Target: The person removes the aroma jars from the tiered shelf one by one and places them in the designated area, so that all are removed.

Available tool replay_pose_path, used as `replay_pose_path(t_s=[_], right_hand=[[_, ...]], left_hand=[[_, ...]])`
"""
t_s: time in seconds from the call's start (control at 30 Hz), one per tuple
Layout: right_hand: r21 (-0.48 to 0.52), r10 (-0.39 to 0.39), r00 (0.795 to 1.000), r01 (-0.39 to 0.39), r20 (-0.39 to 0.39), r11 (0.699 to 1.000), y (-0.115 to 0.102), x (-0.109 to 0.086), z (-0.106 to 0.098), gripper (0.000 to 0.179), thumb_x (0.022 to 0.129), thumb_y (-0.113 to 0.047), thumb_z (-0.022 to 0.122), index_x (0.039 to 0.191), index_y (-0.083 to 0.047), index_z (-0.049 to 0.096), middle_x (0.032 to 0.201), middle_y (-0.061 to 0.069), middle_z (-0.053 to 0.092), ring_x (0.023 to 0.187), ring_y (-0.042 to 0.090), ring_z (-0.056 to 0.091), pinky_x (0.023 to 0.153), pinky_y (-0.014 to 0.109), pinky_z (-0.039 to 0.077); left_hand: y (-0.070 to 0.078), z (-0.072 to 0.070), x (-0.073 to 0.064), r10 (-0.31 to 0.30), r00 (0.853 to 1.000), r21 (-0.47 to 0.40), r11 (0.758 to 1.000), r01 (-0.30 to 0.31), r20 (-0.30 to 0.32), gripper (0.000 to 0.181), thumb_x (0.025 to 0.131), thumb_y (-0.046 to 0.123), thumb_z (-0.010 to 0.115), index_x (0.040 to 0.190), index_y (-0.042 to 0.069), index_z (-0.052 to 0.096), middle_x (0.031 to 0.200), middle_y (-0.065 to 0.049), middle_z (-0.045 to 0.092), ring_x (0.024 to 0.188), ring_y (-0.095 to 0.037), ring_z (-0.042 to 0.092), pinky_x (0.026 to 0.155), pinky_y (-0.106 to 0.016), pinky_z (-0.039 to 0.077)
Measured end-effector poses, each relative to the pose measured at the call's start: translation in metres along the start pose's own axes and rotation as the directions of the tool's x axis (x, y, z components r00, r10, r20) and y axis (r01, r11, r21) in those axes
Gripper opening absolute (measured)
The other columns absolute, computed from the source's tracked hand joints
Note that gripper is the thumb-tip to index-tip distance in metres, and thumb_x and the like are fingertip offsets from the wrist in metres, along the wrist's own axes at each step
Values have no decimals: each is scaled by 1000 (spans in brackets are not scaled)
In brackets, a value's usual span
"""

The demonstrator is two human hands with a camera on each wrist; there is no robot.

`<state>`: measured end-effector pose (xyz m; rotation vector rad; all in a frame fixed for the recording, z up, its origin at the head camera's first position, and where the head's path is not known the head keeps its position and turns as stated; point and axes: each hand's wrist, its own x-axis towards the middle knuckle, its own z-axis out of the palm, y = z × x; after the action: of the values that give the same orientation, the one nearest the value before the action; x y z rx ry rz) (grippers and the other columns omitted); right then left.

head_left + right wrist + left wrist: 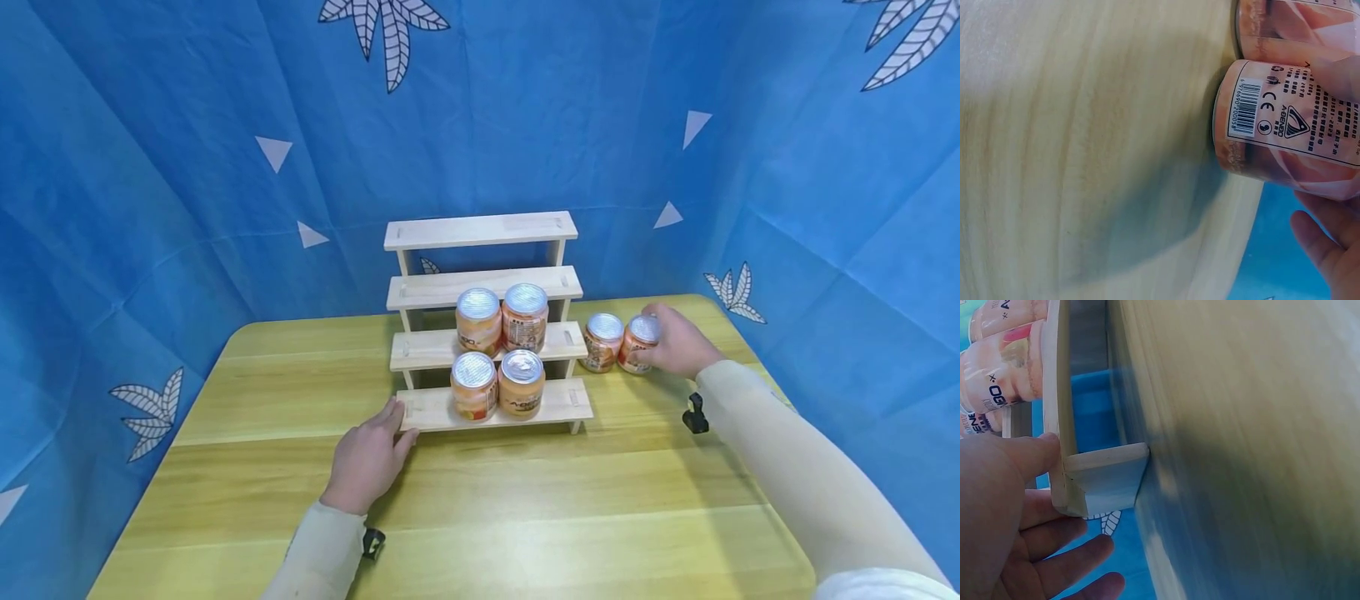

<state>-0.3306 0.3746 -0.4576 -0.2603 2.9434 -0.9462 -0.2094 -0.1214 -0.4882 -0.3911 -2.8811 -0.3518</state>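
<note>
My right hand (682, 343) grips an orange-pink can (634, 348) with a silvery lid, thumb on the near side. Its printed label and barcode face the right wrist view, where the can (1285, 125) stands at the tabletop. A matching can (602, 343) stands just left of it. With thumb and index finger, my left hand (367, 462) pinches the left end of the lowest step of a tiered wooden stand (423, 407); its other fingers spread loosely in the left wrist view. Two similar cans (474, 387) sit on that lowest step.
Two more cans (480, 321) stand on the second step of the stand. Its upper two steps (480, 231) rise behind them. A blue patterned cloth (480, 125) hangs behind and beside the wooden table (570, 517).
</note>
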Motion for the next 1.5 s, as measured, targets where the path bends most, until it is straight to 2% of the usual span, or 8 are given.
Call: replay_pose_path(t_s=[0.37,0.53,0.67,0.73,0.9,1.17,1.3,1.5], right_hand=[[-16,-8,1000,8,-2,1000,1,-1,2,76,85,-18,81,139,9,35,127,29,49,112,44,55,92,59,51],[-76,-15,1000,16,15,997,-3,-2,-1,77,93,-34,73,144,9,35,138,32,44,121,46,50,96,61,47],[-139,-5,1000,7,13,990,-18,-3,-9,87,96,-52,64,152,5,30,152,32,34,136,50,37,107,67,35],[-156,-12,1000,13,10,988,-27,-4,-13,87,96,-56,61,153,4,32,153,30,35,138,50,36,109,67,33],[-170,-44,999,42,-7,985,-50,-4,-24,84,96,-59,59,152,0,36,151,25,41,135,45,42,106,65,38],[-157,-109,994,103,-31,982,-79,1,-41,79,95,-57,61,152,-7,39,147,21,46,135,40,44,106,64,39],[-145,-144,989,139,-21,980,-93,3,-41,79,95,-60,60,153,-11,39,148,20,47,136,38,44,107,64,37],[-110,-207,978,207,11,972,-116,12,-29,81,94,-61,61,155,-15,37,151,17,46,137,37,44,108,64,37]], left_hand=[[0,0,0,-5,1000,-12,1000,6,12,57,98,36,67,140,-2,57,144,-19,54,106,-39,69,79,-51,58],[0,-1,0,-4,1000,-12,1000,4,13,57,98,36,67,139,-2,57,143,-20,55,106,-39,69,80,-50,58],[0,-2,-1,-6,1000,-11,1000,6,7,57,98,36,68,139,-2,58,141,-20,57,106,-38,69,80,-51,58],[0,-1,-2,-5,1000,-11,1000,5,6,57,97,36,68,138,-2,59,141,-20,57,105,-38,69,79,-50,58],[1,-2,-2,-1,1000,-18,1000,1,-4,56,97,36,69,137,-3,59,140,-20,58,104,-38,70,79,-50,59],[3,-1,0,16,999,-19,1000,-16,-31,56,96,36,70,136,-2,61,139,-20,59,98,-39,71,75,-49,59],[2,1,0,15,999,-14,1000,-15,-29,56,97,37,68,136,-2,61,139,-20,59,97,-39,71,74,-49,59],[-1,1,-1,14,999,-17,1000,-15,-47,56,97,37,69,136,-2,61,139,-20,59,96,-38,72,73,-49,59]])
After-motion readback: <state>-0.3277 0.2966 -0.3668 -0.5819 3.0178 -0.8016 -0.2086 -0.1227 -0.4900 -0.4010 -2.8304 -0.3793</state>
